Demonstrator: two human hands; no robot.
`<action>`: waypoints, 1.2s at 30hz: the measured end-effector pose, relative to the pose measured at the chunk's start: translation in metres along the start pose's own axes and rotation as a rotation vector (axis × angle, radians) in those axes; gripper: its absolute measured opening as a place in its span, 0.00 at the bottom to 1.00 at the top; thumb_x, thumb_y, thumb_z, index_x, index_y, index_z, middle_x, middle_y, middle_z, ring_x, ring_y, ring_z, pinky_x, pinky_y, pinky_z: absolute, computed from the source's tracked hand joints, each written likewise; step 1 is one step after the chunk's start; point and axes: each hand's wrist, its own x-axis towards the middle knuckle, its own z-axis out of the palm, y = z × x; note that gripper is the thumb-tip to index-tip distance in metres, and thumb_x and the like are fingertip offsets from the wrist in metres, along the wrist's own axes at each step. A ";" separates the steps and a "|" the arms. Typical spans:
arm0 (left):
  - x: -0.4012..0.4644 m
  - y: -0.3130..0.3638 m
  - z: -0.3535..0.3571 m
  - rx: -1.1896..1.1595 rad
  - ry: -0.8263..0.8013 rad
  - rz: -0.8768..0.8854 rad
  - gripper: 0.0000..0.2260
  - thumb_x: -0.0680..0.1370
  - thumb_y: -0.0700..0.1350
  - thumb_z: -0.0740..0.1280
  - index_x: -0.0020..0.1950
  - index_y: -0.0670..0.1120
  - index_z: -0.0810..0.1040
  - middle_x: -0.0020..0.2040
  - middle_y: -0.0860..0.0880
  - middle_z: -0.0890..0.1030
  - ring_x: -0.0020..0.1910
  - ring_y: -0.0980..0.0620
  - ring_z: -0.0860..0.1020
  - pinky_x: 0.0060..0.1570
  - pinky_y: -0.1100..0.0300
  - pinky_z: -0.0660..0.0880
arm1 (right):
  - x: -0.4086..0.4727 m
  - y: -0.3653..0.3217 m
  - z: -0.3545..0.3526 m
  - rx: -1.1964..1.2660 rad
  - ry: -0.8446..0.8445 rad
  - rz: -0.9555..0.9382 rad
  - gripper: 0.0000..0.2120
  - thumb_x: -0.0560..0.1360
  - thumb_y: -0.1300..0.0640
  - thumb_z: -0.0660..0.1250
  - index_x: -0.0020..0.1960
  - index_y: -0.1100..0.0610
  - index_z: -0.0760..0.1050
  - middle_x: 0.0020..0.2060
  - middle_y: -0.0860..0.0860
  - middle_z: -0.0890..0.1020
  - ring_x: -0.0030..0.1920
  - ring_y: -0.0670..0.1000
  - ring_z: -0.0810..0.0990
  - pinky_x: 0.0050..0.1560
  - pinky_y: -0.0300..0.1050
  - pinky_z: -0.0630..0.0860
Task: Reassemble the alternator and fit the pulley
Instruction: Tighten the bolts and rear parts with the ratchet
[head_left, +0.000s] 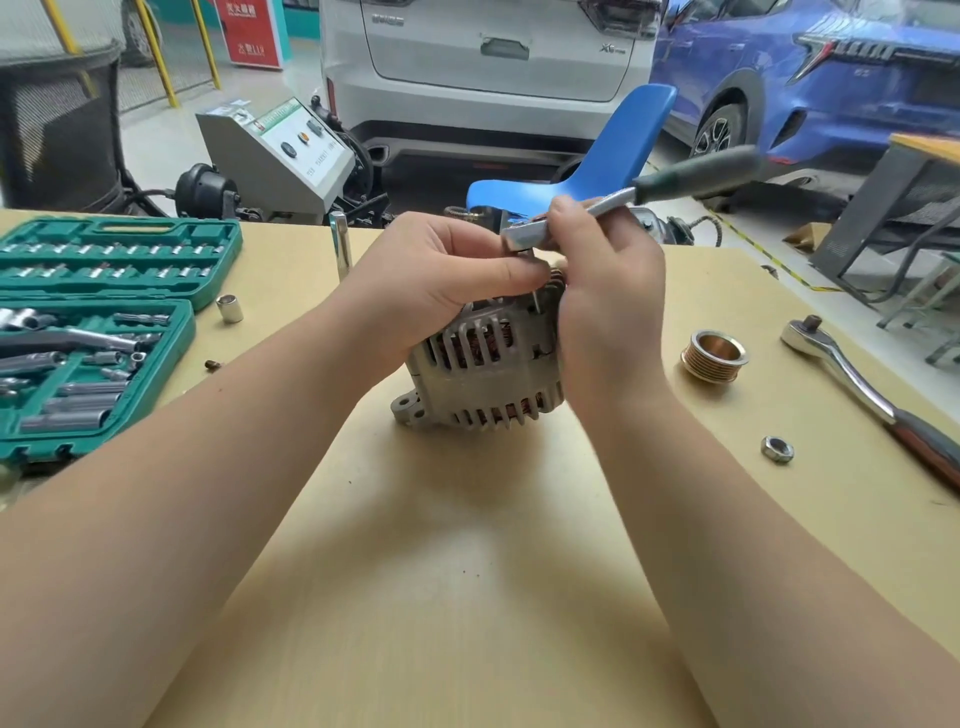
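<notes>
Right now the alternator (480, 374) stands near the middle of the tan bench (467, 571), w/ wide bare board toward the camera and open room on both sides. Left hand (441, 275) is curled over its top, thumb pressed across the housing. Right hand (602, 291) pinches the chrome head of a small ratchet (613, 200) just above the alternator; its green-black handle angles up and to the right. What the ratchet sits on is hidden behind the fingers.

Alternator shell is dull grey cast metal, ribbed w/ slots, copper windings showing through, mounting ear at lower left. Brass-coloured grooved pulley (714, 356) lies well to its right, apart from it, and a steel hex nut (777, 449) lies nearer the camera. A large chrome ratchet (852, 379) runs along the right edge.

Open green socket case (98, 332) fills the left edge, a loose socket (229, 307) just beside it. A chrome extension bar (340, 249) stands upright at the far edge.

White car (483, 67) behind reads "X6"; other lettering too blurred.
</notes>
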 end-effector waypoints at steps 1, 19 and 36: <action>0.000 0.000 0.000 0.007 0.015 0.008 0.11 0.72 0.50 0.82 0.51 0.47 0.91 0.48 0.42 0.89 0.47 0.45 0.86 0.59 0.43 0.82 | -0.009 0.001 0.003 -0.101 0.081 -0.123 0.08 0.83 0.54 0.66 0.49 0.56 0.80 0.43 0.53 0.85 0.49 0.55 0.85 0.57 0.55 0.81; -0.003 0.005 0.002 0.001 0.053 -0.024 0.14 0.69 0.52 0.84 0.50 0.46 0.91 0.48 0.42 0.89 0.46 0.47 0.86 0.64 0.37 0.79 | -0.006 0.001 0.000 -0.207 0.050 -0.192 0.08 0.83 0.50 0.64 0.50 0.50 0.80 0.44 0.45 0.86 0.49 0.47 0.85 0.54 0.45 0.79; -0.003 0.004 0.003 -0.001 0.044 -0.006 0.15 0.69 0.51 0.83 0.52 0.46 0.91 0.48 0.43 0.90 0.47 0.48 0.87 0.64 0.40 0.82 | -0.016 0.004 0.000 -0.261 0.099 -0.272 0.07 0.82 0.50 0.65 0.47 0.48 0.79 0.45 0.47 0.85 0.50 0.49 0.84 0.56 0.48 0.78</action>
